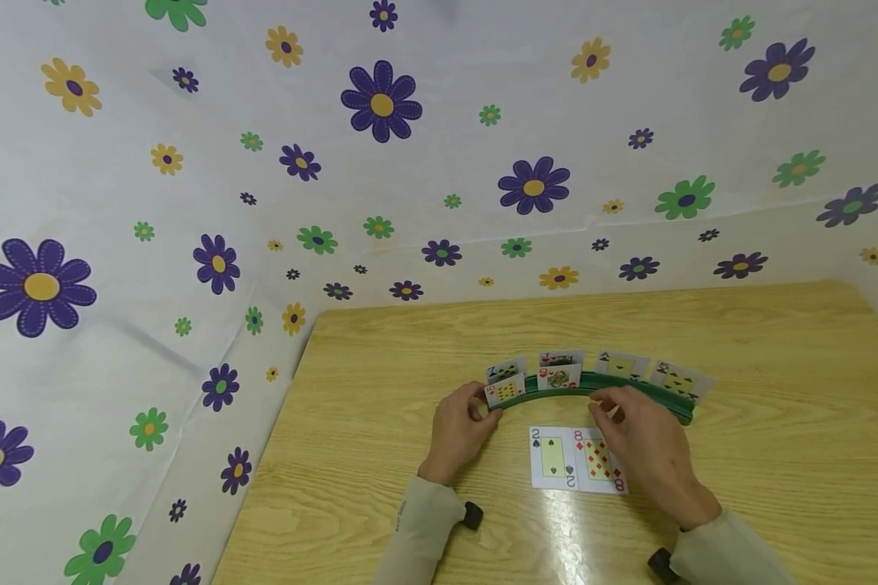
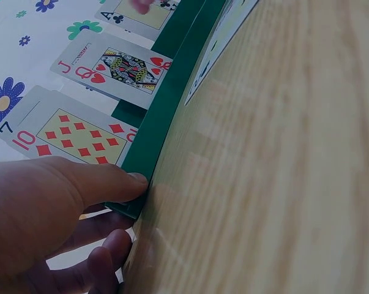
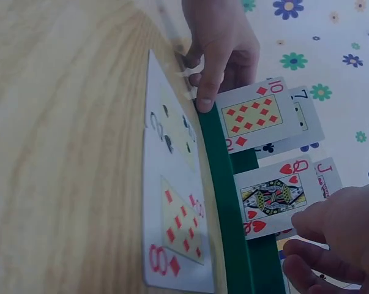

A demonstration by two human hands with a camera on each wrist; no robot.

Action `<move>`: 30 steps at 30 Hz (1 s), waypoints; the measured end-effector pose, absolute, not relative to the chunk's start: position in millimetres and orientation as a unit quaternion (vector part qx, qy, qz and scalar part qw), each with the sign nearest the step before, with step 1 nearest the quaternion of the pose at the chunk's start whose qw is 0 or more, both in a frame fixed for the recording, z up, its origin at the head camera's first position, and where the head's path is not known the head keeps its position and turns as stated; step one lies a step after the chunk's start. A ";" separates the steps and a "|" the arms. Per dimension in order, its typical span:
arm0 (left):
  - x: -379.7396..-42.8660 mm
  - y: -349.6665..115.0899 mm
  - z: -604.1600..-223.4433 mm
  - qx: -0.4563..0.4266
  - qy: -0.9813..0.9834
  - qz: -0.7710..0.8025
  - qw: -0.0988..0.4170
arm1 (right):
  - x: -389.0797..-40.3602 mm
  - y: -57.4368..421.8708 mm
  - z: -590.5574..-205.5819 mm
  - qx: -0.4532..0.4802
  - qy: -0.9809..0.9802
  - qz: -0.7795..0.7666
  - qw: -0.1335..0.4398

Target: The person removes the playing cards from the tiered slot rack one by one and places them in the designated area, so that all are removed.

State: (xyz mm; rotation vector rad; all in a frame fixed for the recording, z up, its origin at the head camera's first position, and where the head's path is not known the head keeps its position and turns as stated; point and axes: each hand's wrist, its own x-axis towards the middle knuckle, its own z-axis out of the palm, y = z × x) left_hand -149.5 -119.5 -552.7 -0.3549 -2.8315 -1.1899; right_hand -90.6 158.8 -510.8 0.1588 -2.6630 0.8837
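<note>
A white sheet (image 1: 113, 390) printed with flowers hangs at the left and behind your table (image 1: 358, 390). Your left sleeve (image 1: 420, 532) is pale, with a black block (image 1: 472, 515) at its cuff. Your left hand (image 1: 455, 426) is clamped on the left end of the green holder (image 1: 588, 381), thumb on its front face and the other fingers underneath and behind. The holder rests on the table before you, curved, its middle bowed away from you.

In the holder's left end, the ten (image 1: 505, 392) of diamonds stands in front of the seven (image 1: 507, 370) of clubs. Next come the queen (image 1: 559, 377) of hearts and, behind it, the jack (image 1: 562, 357). On the table, on your side of the holder, the two (image 1: 552, 457) of spades lies face up at the left of the eight (image 1: 594, 457) of diamonds; whether their edges meet or overlap cannot be told.

The ace (image 1: 620, 366) of clubs stands right of the queen. Your right hand (image 1: 647, 443) hangs just before it, partly over the eight, thumb and forefinger bent and slightly apart. At the right end leans a black-suited card (image 1: 680, 380), rank unclear. Your right sleeve (image 1: 732, 552) closes the row.
</note>
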 end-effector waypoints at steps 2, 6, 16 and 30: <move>-149.8 -119.5 -552.7 -0.117 -0.915 -0.386 0.027 | -94.4 157.1 -508.4 0.060 -0.931 0.310 0.183; -150.1 -119.3 -552.7 -0.119 -0.913 -0.389 0.026 | -102.2 153.5 -502.8 0.073 -0.921 0.308 0.227; -150.7 -120.4 -554.3 -0.115 -0.917 -0.382 0.021 | -118.4 146.8 -502.4 0.082 -0.907 0.311 0.271; -150.8 -120.8 -555.0 -0.118 -0.916 -0.383 0.024 | -120.8 143.0 -503.1 0.084 -0.908 0.312 0.266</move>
